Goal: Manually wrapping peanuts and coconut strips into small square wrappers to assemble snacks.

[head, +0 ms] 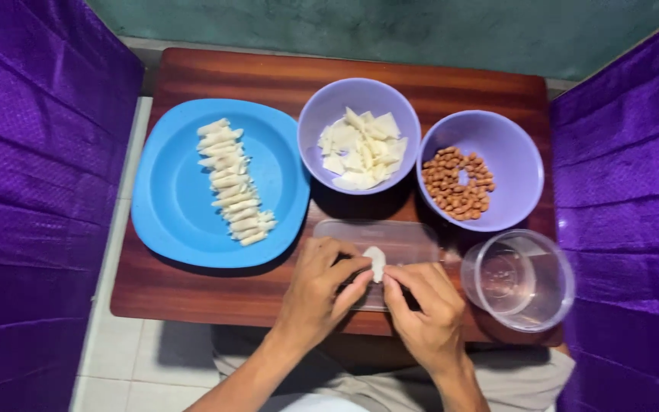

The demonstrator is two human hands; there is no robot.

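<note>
My left hand (pixel 322 294) and my right hand (pixel 425 309) meet at the front edge of a small wooden table (pixel 192 294). Together their fingertips pinch a small white wrapper piece (pixel 376 262), folded between them. Under the hands lies a clear flat plastic lid or tray (pixel 390 236). A blue plate (pixel 177 191) at the left carries a row of several rolled white pieces (pixel 232 183). A purple bowl (pixel 322 114) behind the hands holds flat white wrapper squares (pixel 360 149).
A second purple bowl (pixel 516 164) at the right holds peanuts (pixel 458 183). A clear round plastic container (pixel 519 280) with a little water stands at the front right corner. Purple cloth (pixel 32 191) hangs on both sides. A white tiled floor (pixel 116 358) shows below left.
</note>
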